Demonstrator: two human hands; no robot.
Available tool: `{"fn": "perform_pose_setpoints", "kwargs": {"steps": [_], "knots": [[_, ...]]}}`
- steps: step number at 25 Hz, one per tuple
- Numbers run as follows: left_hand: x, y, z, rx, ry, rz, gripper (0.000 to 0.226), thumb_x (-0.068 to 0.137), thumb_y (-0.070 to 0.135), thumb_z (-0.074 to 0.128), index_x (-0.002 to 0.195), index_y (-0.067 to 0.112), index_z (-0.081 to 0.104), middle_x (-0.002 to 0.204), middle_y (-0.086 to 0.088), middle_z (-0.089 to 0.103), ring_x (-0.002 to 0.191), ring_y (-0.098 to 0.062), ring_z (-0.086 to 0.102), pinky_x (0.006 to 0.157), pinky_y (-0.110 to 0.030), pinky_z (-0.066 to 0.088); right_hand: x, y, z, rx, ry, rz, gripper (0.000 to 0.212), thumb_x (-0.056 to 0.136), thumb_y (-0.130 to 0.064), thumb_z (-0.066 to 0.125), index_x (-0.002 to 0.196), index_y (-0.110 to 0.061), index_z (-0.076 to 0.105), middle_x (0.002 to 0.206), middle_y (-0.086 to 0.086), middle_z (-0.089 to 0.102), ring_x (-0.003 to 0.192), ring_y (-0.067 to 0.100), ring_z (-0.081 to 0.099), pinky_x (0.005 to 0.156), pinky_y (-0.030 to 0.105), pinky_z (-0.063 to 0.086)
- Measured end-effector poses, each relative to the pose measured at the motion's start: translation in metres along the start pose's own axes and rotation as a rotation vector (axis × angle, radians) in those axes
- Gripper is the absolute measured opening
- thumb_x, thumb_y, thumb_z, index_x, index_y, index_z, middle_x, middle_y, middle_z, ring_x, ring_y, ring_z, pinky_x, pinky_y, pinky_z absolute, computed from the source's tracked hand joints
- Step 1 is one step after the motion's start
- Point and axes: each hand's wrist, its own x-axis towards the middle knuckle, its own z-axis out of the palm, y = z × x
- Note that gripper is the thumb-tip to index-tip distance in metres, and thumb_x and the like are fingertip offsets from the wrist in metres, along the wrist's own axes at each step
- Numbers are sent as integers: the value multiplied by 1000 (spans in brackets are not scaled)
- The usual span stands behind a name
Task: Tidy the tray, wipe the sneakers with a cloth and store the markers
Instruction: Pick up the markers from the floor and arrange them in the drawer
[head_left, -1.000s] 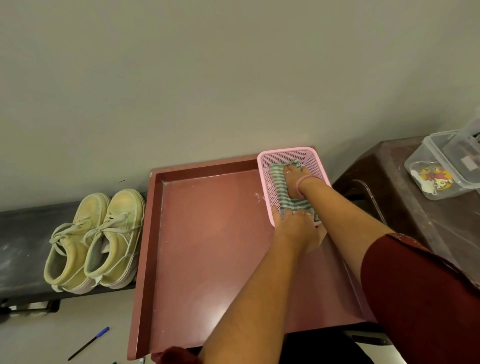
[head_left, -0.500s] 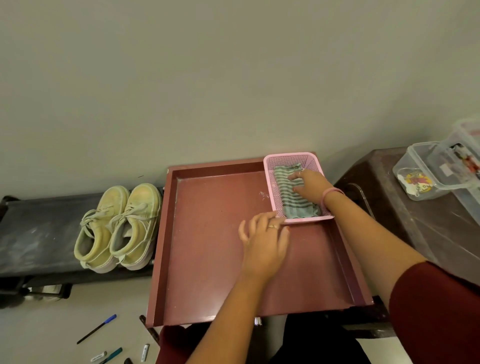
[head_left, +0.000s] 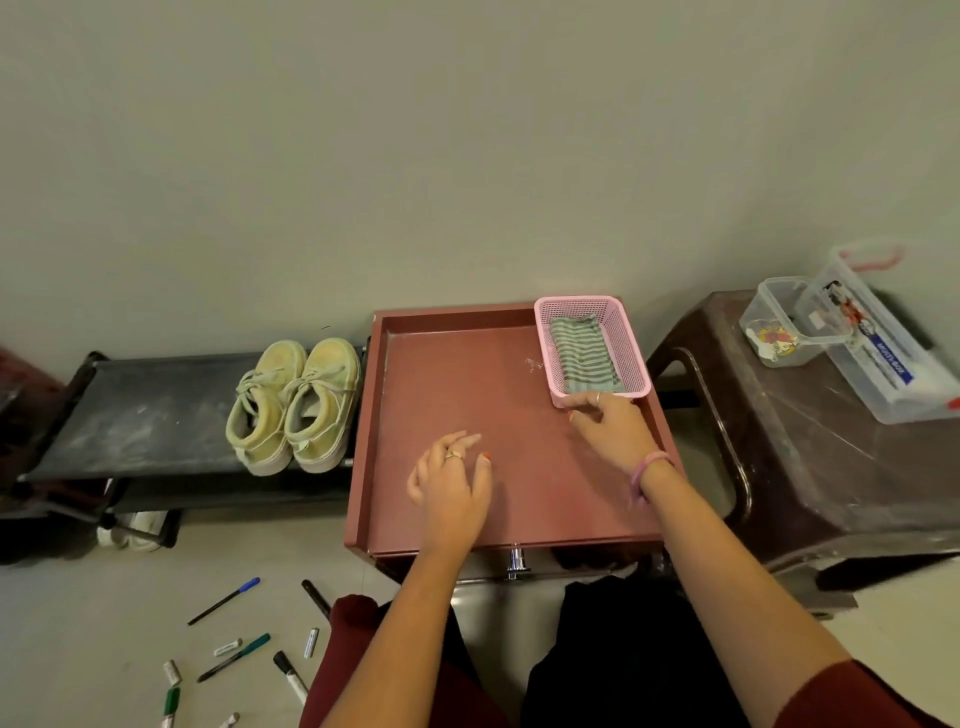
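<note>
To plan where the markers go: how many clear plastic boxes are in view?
2. A small square box sits at the back of the brown stool; a longer box lies just right of it. The frame edge may hide more.

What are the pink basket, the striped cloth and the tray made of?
Pink basket: moulded plastic, judging by its fine perforated mesh walls. Striped cloth: soft woven fabric, folded, matte. Tray: rigid, red-brown, smooth low-sheen surface; probably painted wood or laminate, can't tell which.
</note>
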Motion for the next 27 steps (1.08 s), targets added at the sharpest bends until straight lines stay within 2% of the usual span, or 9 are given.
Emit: {"fn": "perform_pose_setpoints", "kwargs": {"steps": [4,9,15,18,21,22,24,25,27], "knots": [[-29,-13,-14,-54,-44,-89,27,93,25,54,120,27,60,132,9,49,127,-15,37,109,-40,17,-40,12,18,20,-19,100,26,88,-8,56,105,-22,70,101,-8,65,91,6,59,84,18,44],[-61,-27,-24,-131,-70,-147,26,94,23,54,120,25,59,131,7,50,125,-18,42,107,-43,25,-80,33,47,34,-33,147,25,87,-4,55,100,-18,72,99,-5,65,93,9,59,89,18,43],[-85,-59,-13,-248,-107,-241,27,93,20,54,121,23,58,127,0,52,119,-18,47,106,-45,36,-111,61,87,-67,-145,190,25,88,-4,54,105,-13,70,98,1,66,93,13,60,90,18,43],[-95,-68,-8,-325,-112,-285,28,93,15,55,121,17,59,125,-3,52,115,-16,49,104,-34,38,-114,78,109,-192,-288,250,39,85,1,47,116,-14,65,119,6,64,112,19,58,94,15,37],[-105,-75,0,-401,-118,-322,28,94,13,55,122,15,58,122,0,50,114,-13,51,103,-27,39,-109,87,130,-394,-505,251,60,83,4,44,137,-21,47,138,10,44,126,28,47,108,28,34],[-107,-78,2,-408,-120,-334,28,94,13,55,121,16,58,121,1,50,111,-10,52,99,-21,40,-107,87,135,-459,-554,245,64,83,3,43,141,-24,41,141,10,38,128,31,44,109,32,33],[-112,-83,8,-389,-140,-361,28,94,14,55,122,16,57,121,2,51,95,1,53,81,-7,40,-104,92,146,-528,-602,254,70,83,2,40,146,-28,32,147,7,30,133,33,38,111,38,31],[-114,-86,11,-383,-150,-370,29,94,14,54,123,16,57,122,1,51,88,5,52,74,-5,39,-101,95,152,-533,-614,258,74,81,2,39,146,-31,29,150,4,26,135,32,34,112,43,31],[-119,-89,16,-387,-162,-368,29,94,15,54,123,17,56,123,2,52,88,7,50,78,-9,37,-101,102,164,-553,-632,270,79,78,2,38,147,-33,24,155,0,19,139,30,28,112,50,29]]}}
